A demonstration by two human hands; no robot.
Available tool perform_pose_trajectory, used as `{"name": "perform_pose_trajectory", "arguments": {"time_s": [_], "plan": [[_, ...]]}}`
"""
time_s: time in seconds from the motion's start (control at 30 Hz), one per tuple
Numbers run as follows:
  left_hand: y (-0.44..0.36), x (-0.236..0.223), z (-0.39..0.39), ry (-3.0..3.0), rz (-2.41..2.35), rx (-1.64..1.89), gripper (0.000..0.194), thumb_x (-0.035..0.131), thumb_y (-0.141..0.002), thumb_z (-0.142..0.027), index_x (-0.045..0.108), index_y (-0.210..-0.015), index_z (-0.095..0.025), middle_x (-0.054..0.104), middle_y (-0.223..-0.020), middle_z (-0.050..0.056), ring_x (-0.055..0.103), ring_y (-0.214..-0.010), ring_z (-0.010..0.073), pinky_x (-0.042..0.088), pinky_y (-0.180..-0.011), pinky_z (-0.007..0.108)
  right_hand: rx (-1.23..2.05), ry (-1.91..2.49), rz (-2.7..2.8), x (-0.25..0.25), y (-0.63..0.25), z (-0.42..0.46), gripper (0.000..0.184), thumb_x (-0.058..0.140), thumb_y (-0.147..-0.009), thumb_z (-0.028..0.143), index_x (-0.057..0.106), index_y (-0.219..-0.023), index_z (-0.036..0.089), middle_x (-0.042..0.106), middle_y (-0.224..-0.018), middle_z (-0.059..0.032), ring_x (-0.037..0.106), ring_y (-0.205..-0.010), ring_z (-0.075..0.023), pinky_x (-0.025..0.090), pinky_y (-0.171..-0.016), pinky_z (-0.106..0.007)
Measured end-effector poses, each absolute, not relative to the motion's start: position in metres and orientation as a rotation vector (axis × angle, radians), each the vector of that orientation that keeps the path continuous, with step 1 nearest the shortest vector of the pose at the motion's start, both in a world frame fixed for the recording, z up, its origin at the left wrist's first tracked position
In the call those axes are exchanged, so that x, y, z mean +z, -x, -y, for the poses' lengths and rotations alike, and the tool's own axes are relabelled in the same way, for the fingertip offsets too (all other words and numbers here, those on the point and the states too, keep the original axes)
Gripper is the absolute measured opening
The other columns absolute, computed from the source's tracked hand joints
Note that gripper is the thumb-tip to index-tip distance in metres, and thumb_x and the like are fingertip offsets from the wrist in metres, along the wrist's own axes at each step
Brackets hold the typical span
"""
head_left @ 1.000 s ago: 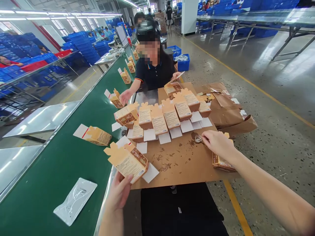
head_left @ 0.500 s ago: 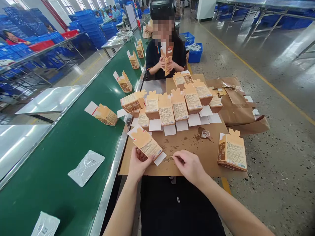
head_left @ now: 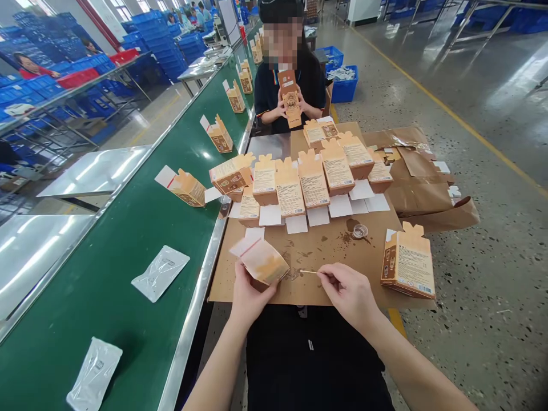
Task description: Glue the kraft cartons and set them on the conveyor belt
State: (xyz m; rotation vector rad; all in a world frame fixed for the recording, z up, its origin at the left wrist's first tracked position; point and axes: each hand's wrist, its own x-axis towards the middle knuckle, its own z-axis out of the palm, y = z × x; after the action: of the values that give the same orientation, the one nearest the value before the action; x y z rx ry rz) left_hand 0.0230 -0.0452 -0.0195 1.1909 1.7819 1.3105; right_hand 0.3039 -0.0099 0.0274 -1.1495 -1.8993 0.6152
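Observation:
My left hand (head_left: 252, 291) is closed round the lower side of a small printed carton (head_left: 266, 264), which is tilted and smeared by motion. Its white flap points up and left. Between the fingertips of my right hand (head_left: 347, 291) is a thin pale stick, like a cotton swab (head_left: 309, 272), its tip pointing left, short of the carton. Dark smudges mark the cardboard sheet (head_left: 317, 294) under both hands. A small clear dish (head_left: 360, 231) sits beyond my right hand, with brown specks and a dark stain beside it.
Several tan cartons (head_left: 314, 182) lean in a row across the sheet's far side. Another carton (head_left: 411, 262) stands at the right corner. On the green conveyor belt (head_left: 141, 342) at left lie silver pouches (head_left: 160, 274) and standing cartons (head_left: 188, 187). A co-worker (head_left: 274, 85) opposite holds a carton.
My left hand has turned the carton, so a different face shows. My right hand has shifted slightly right with the swab. The pouches on the belt have moved away from me.

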Motion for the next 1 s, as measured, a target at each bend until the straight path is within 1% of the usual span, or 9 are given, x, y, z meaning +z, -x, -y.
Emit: {"name": "perform_pose_trajectory", "arguments": {"time_s": [0.1,0.2,0.33,0.43,0.5,0.63,0.83,0.93,1.0], "plan": [[-0.03,-0.023,0.051,-1.288,-1.865,1.247,0.072,0.099,-0.078,-0.053,0.059,-0.133,-0.028,0.081,-0.124,0.012,0.084,-0.111,0.0343,0.07,-0.091,0.046,0.615,1.174,1.857,0.035,-0.312,0.019,0.022,0.065,-0.113,0.019,0.076,-0.097,0.029,0.079,-0.081,0.0007,0.072,-0.065,-0.0168,0.061,-0.063,-0.027],[-0.028,-0.016,0.052,-1.334,-1.944,1.204,0.073,0.097,-0.075,-0.056,0.058,-0.131,-0.028,0.081,-0.122,0.012,0.084,-0.11,0.0361,0.07,-0.088,0.045,0.619,1.178,1.834,0.039,-0.314,0.024,0.023,0.065,-0.111,0.018,0.076,-0.094,0.029,0.08,-0.08,0.0008,0.073,-0.063,-0.017,0.062,-0.062,-0.027],[0.009,0.0,0.061,-1.242,-2.242,1.154,0.072,0.097,-0.072,-0.057,0.056,-0.124,-0.029,0.078,-0.117,0.011,0.083,-0.11,0.0404,0.071,-0.09,0.053,0.601,1.176,1.795,0.041,-0.318,0.024,0.023,0.067,-0.11,0.02,0.077,-0.092,0.027,0.079,-0.076,0.0008,0.072,-0.06,-0.0163,0.062,-0.058,-0.026],[0.062,0.008,0.078,-0.983,-2.562,1.136,0.078,0.101,-0.064,-0.057,0.05,-0.117,-0.031,0.075,-0.112,0.008,0.082,-0.112,0.044,0.07,-0.097,0.064,0.59,1.166,1.77,0.041,-0.323,0.025,0.022,0.07,-0.109,0.021,0.078,-0.09,0.027,0.077,-0.072,0.0015,0.071,-0.055,-0.0157,0.062,-0.055,-0.025],[0.099,0.009,0.09,-0.801,-2.667,1.221,0.084,0.103,-0.058,-0.055,0.046,-0.116,-0.032,0.074,-0.115,0.007,0.081,-0.119,0.0443,0.068,-0.106,0.068,0.588,1.149,1.767,0.04,-0.326,0.026,0.021,0.071,-0.109,0.021,0.079,-0.09,0.027,0.078,-0.072,0.0017,0.071,-0.054,-0.0162,0.062,-0.054,-0.025],[0.148,0.004,0.097,-0.668,-2.599,1.462,0.092,0.104,-0.055,-0.043,0.043,-0.122,-0.032,0.071,-0.132,0.009,0.077,-0.134,0.0393,0.063,-0.121,0.065,0.558,1.102,1.81,0.037,-0.322,0.026,0.018,0.072,-0.109,0.02,0.079,-0.094,0.028,0.081,-0.077,0.0006,0.074,-0.057,-0.0177,0.063,-0.055,-0.027],[0.158,-0.004,0.084,-0.653,-2.472,1.504,0.101,0.108,-0.053,-0.038,0.043,-0.13,-0.03,0.065,-0.14,0.01,0.072,-0.143,0.0374,0.052,-0.133,0.063,0.5,1.024,1.837,0.043,-0.311,0.018,0.018,0.072,-0.109,0.018,0.077,-0.096,0.03,0.08,-0.076,0.0022,0.072,-0.055,-0.0167,0.061,-0.052,-0.026],[0.145,-0.005,0.093,-0.646,-2.476,1.707,0.108,0.106,-0.052,-0.042,0.042,-0.137,-0.029,0.06,-0.144,0.012,0.063,-0.155,0.0395,0.042,-0.141,0.065,0.491,1.065,1.782,0.049,-0.323,0.017,0.018,0.072,-0.107,0.023,0.078,-0.093,0.031,0.08,-0.073,0.0023,0.072,-0.051,-0.018,0.062,-0.049,-0.027],[0.129,-0.003,0.103,-0.73,-2.538,1.88,0.108,0.104,-0.053,-0.046,0.042,-0.139,-0.028,0.056,-0.145,0.012,0.059,-0.157,0.0419,0.042,-0.14,0.069,0.483,1.131,1.744,0.05,-0.337,0.019,0.014,0.075,-0.104,0.027,0.081,-0.092,0.033,0.082,-0.073,0.0017,0.075,-0.051,-0.02,0.066,-0.051,-0.028]]}}
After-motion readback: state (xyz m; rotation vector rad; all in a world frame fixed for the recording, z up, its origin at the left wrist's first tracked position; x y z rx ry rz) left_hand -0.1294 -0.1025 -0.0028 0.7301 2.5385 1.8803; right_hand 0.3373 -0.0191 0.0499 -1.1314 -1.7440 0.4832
